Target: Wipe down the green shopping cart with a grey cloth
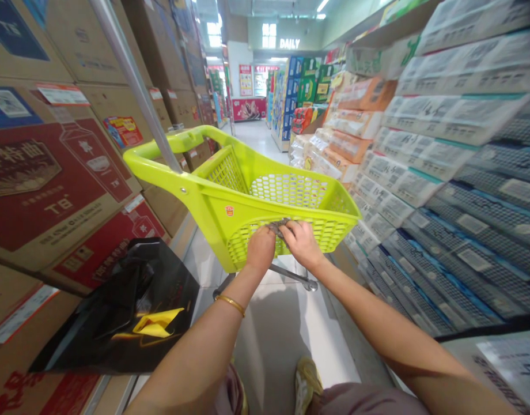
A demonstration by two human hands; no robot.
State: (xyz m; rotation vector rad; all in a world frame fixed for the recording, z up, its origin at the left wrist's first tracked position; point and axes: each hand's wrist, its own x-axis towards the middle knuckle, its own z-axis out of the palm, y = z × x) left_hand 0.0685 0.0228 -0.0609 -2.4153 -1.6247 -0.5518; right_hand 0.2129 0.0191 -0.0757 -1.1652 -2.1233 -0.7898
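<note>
A lime-green plastic shopping cart (204, 213) stands sideways in front of me, with holes in its basket walls. Against its near side, my left hand (260, 249) and my right hand (303, 241) are close together. Both have their fingers bent around a small, crumpled grey cloth (279, 227), which lies at the basket's perforated wall. Parts of the cloth are hidden by the fingers. A yellow bangle (231, 304) circles my left wrist. From the cart's handle end rises a metal pole (137, 80). No goods show in the visible part of the basket.
Stacked cardboard boxes (36, 173) line the left side. Below them lies a black bag (118, 323) with a yellow piece on it. Stacked tissue packs (420, 144) form the right wall. A tiled aisle floor (256, 135) runs on behind the cart. My shoe (307, 380) is below.
</note>
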